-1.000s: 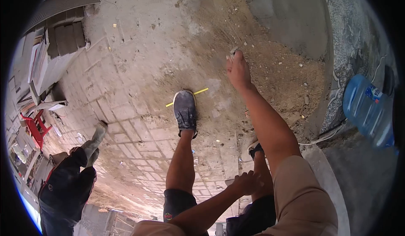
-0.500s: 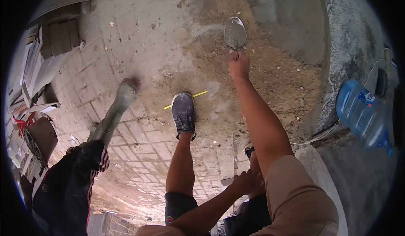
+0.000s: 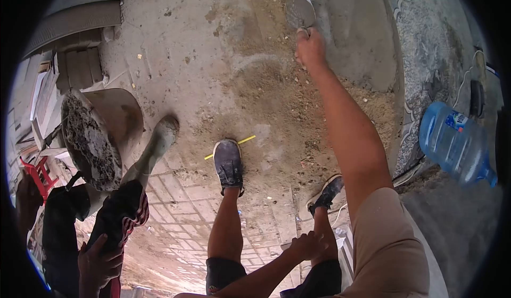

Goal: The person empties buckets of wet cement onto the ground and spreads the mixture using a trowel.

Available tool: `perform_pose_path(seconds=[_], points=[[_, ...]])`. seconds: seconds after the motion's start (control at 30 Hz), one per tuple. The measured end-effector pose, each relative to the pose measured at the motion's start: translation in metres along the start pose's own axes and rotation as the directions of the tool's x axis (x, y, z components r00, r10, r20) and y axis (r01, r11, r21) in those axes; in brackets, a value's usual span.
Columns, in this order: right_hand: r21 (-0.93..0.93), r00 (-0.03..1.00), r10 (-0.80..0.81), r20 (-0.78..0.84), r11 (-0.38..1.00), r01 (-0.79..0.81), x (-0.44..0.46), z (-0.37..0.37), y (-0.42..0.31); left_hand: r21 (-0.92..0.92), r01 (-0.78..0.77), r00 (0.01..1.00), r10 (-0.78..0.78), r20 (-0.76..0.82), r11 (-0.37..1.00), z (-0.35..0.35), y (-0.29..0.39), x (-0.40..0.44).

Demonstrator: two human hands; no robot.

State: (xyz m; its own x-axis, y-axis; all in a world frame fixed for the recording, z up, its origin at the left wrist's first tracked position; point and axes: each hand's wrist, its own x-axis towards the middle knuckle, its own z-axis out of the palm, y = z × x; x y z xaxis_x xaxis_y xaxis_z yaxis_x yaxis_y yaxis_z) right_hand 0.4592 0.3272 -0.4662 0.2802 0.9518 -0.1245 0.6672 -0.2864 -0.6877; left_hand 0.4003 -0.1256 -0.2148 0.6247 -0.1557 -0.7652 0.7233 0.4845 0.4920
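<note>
Right hand (image 3: 311, 48) clamped on a rounded, grey-smeared metal trowel (image 3: 301, 11), one rim bright, near the left edge of a smooth grey cement patch (image 3: 359, 37), left hand (image 3: 310, 246), its hold I cannot tell.

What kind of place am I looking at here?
Probably a building site or a yard being resurfaced: the right hand holds a trowel by a smooth grey patch, and a bucket of lumpy grey mix is near another person's boot.

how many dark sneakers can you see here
2: one sneaker in the middle, its toe over a yellow strip, and a second sneaker on the right, above the left hand in the picture. Any others would be hidden.
</note>
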Motion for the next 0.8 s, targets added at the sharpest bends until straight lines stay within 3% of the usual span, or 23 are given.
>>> perform_pose_path(seconds=[0.17, 0.23, 0.27, 0.33, 0.37, 0.43, 0.47, 0.5, 0.57, 0.6, 0.63, 0.7, 0.73, 0.8], points=[[0.0, 1.0, -0.024, 0.017, 1.0, 0.024, 0.103, -0.008, -0.042, -0.012, 0.005, 1.0, -0.004, 0.009, 1.0, -0.006, 0.001, -0.002], [0.014, 0.902, 0.318, 0.293, 0.942, -0.337, 0.116, -0.025, -0.074, -0.021, 0.007, 1.0, -0.007, 0.012, 1.0, -0.013, 0.006, -0.005], [0.011, 0.901, 0.316, 0.296, 0.943, -0.334, 0.121, -0.031, -0.079, -0.026, 0.013, 1.0, -0.012, 0.02, 1.0, -0.015, 0.008, -0.006], [-0.212, 0.874, 0.268, 0.406, 0.958, -0.195, 0.12, -0.044, -0.08, -0.027, 0.016, 1.0, -0.016, 0.018, 1.0, -0.014, 0.007, -0.003], [-0.212, 0.874, 0.267, 0.407, 0.958, -0.194, 0.115, -0.049, -0.078, -0.02, 0.017, 1.0, -0.016, 0.008, 1.0, -0.014, 0.005, 0.001], [-0.394, 0.823, 0.282, 0.493, 0.916, -0.077, 0.104, -0.076, -0.074, -0.015, 0.004, 1.0, -0.005, -0.006, 1.0, -0.018, 0.01, 0.004], [-0.4, 0.828, 0.282, 0.486, 0.913, -0.076, 0.111, -0.071, -0.043, -0.001, -0.001, 1.0, 0.001, -0.027, 1.0, -0.022, 0.013, 0.004], [-0.524, 0.795, 0.012, 0.607, 0.758, 0.389, 0.12, -0.051, 0.012, -0.009, -0.012, 0.998, 0.011, -0.057, 1.0, -0.025, 0.017, 0.0], [-0.536, 0.64, -0.193, 0.744, 0.399, 0.744, 0.12, -0.052, 0.031, -0.009, -0.022, 0.998, 0.021, -0.065, 1.0, -0.033, 0.022, -0.003], [-0.573, 0.796, -0.08, 0.6, 0.651, 0.498, 0.093, -0.062, 0.025, -0.022, -0.023, 0.998, 0.022, -0.063, 0.999, -0.034, 0.023, -0.004], [-0.534, 0.885, 0.091, 0.457, 0.824, 0.19, 0.062, -0.075, 0.022, -0.021, -0.024, 0.998, 0.023, -0.057, 0.999, -0.037, 0.024, -0.005], [-0.54, 0.822, 0.204, 0.532, 0.83, 0.143, 0.012, -0.112, -0.001, -0.004, 0.009, 0.998, -0.009, -0.069, 1.0, -0.042, 0.025, -0.006], [-0.507, 0.849, 0.234, 0.473, 0.861, 0.045, -0.01, -0.12, 0.009, -0.032, 0.018, 0.997, -0.021, -0.08, 0.999, -0.038, 0.022, -0.003], [-0.381, 0.819, 0.272, 0.505, 0.922, -0.071, -0.072, -0.153, -0.003, -0.011, -0.02, 0.978, 0.017, -0.206, 1.0, -0.024, 0.014, 0.003]])
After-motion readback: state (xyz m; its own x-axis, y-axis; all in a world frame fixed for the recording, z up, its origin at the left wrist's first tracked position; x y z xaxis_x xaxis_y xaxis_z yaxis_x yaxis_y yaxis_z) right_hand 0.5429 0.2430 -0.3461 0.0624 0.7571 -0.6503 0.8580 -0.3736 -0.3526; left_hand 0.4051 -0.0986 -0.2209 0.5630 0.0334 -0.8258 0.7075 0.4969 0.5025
